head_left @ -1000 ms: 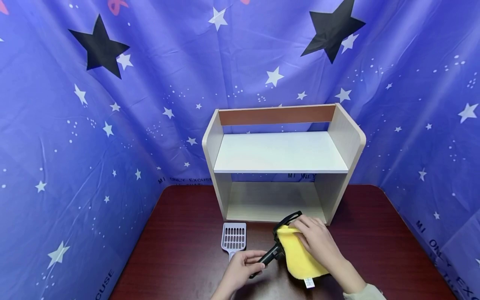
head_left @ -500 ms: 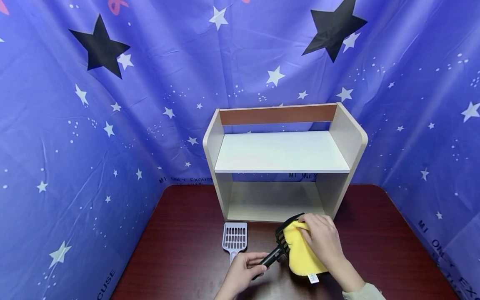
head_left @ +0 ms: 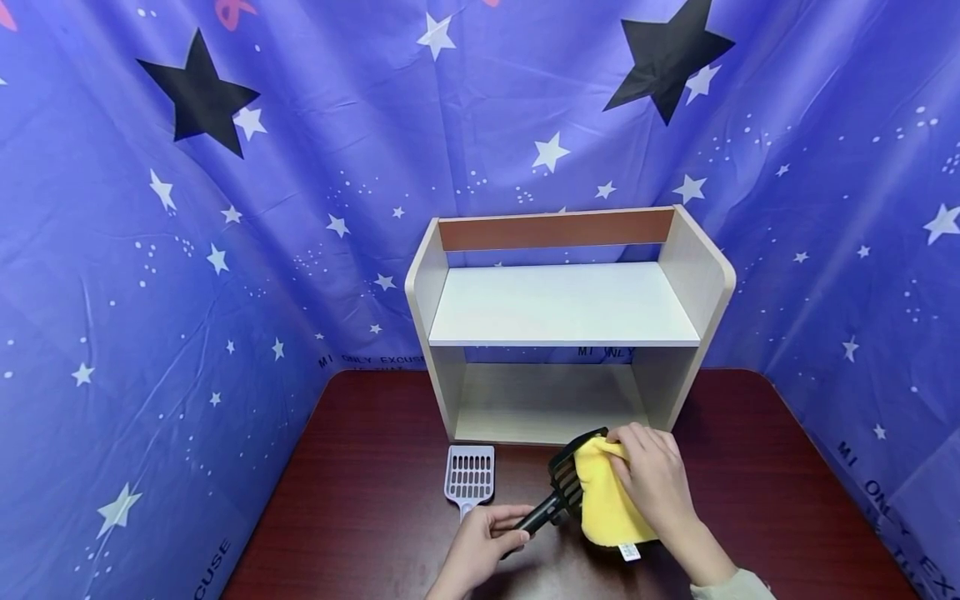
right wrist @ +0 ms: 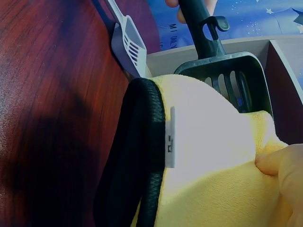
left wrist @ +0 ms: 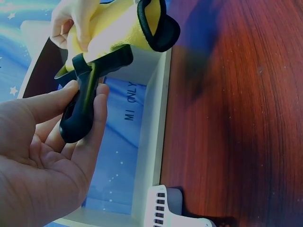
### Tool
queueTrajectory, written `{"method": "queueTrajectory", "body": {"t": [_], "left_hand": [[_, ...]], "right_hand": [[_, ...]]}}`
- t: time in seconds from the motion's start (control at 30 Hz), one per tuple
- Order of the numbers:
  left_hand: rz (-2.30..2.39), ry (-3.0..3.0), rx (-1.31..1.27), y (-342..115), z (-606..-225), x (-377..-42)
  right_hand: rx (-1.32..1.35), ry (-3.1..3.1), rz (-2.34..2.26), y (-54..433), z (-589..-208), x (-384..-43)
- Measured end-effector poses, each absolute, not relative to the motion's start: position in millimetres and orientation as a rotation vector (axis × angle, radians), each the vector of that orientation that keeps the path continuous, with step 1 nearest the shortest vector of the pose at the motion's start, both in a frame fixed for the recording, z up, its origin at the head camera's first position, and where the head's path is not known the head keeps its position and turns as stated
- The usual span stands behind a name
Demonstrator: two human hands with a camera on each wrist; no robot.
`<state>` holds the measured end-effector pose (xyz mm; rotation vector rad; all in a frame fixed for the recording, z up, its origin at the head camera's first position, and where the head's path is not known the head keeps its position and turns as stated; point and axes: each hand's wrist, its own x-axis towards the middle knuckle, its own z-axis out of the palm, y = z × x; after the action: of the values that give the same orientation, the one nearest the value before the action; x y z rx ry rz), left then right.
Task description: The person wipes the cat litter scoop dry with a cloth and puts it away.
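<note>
A black slotted litter scoop (head_left: 566,479) is held up off the table at a slant. My left hand (head_left: 483,537) grips its handle, thumb on one side and fingers on the other, as the left wrist view shows with the handle (left wrist: 80,111). A yellow plush cloth (head_left: 609,500) with dark edging and a white tag (right wrist: 170,142) hangs from my right hand (head_left: 654,471). My right fingers pinch the cloth against the scoop's far right part, covering some slots. A grey litter scoop (head_left: 470,475) lies on the table left of the black one, its handle partly hidden by my left hand.
A pale two-tier shelf (head_left: 562,343) stands behind my hands on the dark red table (head_left: 360,500). A blue star-patterned curtain (head_left: 337,167) surrounds the table at the back and sides.
My right hand and the cloth have shifted slightly to the right across the scoop. More of the black scoop's slots now show. My left hand keeps its grip nearly in place.
</note>
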<state>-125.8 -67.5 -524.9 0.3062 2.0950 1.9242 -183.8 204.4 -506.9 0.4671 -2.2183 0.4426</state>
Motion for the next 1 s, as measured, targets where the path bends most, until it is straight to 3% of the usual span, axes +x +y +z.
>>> {"method": "queueTrajectory", "body": {"t": [0.47, 1.0], "left_hand": [[1.923, 2.101, 0.326, -80, -529, -127], [1.883, 2.239, 0.326, -79, -522, -132]], "right_hand": [[0.387, -2.234, 0.501, 211, -507, -183], [0.614, -2.16, 0.501, 204, -506, -183]]}}
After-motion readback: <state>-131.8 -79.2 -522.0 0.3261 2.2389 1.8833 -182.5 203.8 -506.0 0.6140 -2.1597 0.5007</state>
